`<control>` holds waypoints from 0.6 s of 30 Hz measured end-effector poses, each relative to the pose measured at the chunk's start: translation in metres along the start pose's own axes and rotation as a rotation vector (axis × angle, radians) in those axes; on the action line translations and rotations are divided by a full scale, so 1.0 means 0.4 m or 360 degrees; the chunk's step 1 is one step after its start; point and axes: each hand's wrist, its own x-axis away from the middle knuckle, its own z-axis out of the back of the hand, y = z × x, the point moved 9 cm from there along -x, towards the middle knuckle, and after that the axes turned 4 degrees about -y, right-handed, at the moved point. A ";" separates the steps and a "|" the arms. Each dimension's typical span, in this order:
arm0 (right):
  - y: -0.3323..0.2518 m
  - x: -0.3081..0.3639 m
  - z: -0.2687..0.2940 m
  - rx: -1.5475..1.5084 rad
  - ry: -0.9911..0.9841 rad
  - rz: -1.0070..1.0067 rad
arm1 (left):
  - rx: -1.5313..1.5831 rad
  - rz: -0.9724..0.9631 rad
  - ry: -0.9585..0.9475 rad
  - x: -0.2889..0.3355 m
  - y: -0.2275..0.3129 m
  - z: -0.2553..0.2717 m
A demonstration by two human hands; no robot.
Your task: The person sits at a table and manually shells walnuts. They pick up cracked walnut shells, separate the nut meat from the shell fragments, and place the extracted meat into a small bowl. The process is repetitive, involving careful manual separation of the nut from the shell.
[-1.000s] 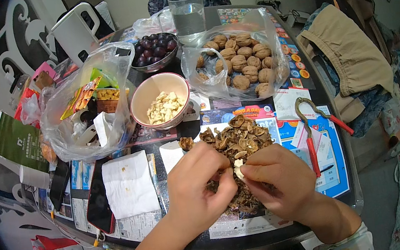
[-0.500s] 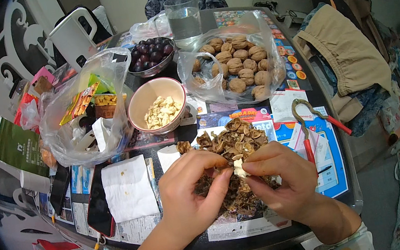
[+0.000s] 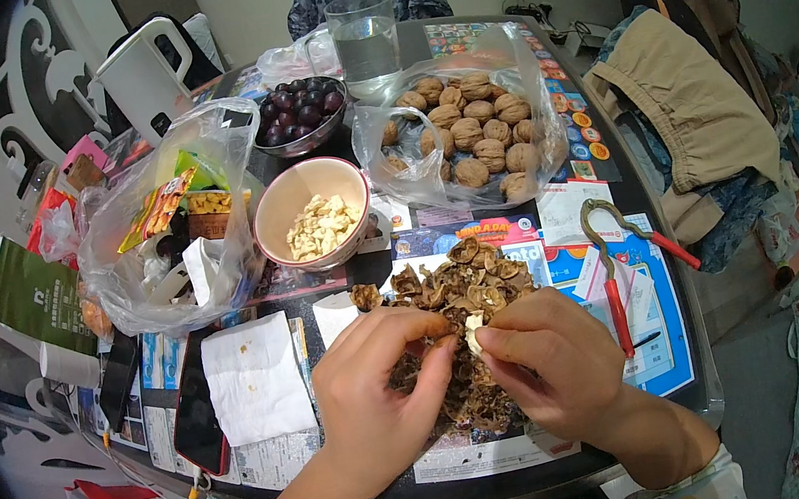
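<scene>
A pale peeled piece of walnut kernel [image 3: 474, 329] is pinched between the thumb and fingers of my right hand [image 3: 557, 360]. Close against it, my left hand [image 3: 377, 384] has its thumb and forefinger pressed together; what they grip, if anything, is hidden. Both hands are over a heap of broken walnut shells and brown skins [image 3: 473, 282], piled on printed sheets. Beyond the left hand stands a cream bowl [image 3: 272, 216] with a red rim, holding peeled kernel pieces [image 3: 323, 225]. Whole walnuts [image 3: 479, 128] fill a clear plastic bag at the back right.
A red-handled nutcracker [image 3: 614, 292] lies right of the shells. To the left are a white napkin [image 3: 257, 377], a phone [image 3: 196, 407] and a plastic bag of wrappers [image 3: 122, 286]. Behind stand a bowl of dark grapes or plums [image 3: 301, 111] and a glass jug of water [image 3: 366, 47].
My right fingers have shifted slightly left and down around the kernel, and less of it shows. The left hand stays nearly in place.
</scene>
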 end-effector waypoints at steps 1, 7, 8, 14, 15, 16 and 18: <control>-0.002 0.000 0.000 0.0011 -0.0003 0.0012 | -0.0011 -0.0015 0.0003 0.000 0.002 0.000; -0.010 -0.001 -0.007 0.0081 -0.0048 0.0057 | -0.0076 -0.0070 0.0023 -0.001 0.008 0.000; -0.012 -0.002 -0.010 0.0094 -0.0068 0.0076 | -0.0095 -0.0074 0.0027 -0.001 0.008 0.000; -0.029 -0.008 -0.021 0.0168 -0.0131 0.0172 | -0.0196 -0.0207 0.0032 -0.002 0.027 0.001; -0.032 -0.009 -0.023 0.0178 -0.0123 0.0191 | -0.0192 -0.0226 0.0031 -0.002 0.029 0.004; -0.032 -0.006 -0.024 0.0193 -0.0117 0.0196 | -0.0163 -0.0230 0.0010 -0.003 0.026 0.000; -0.031 -0.006 -0.025 0.0195 -0.0140 0.0176 | -0.0108 -0.0237 -0.0030 -0.008 0.022 -0.008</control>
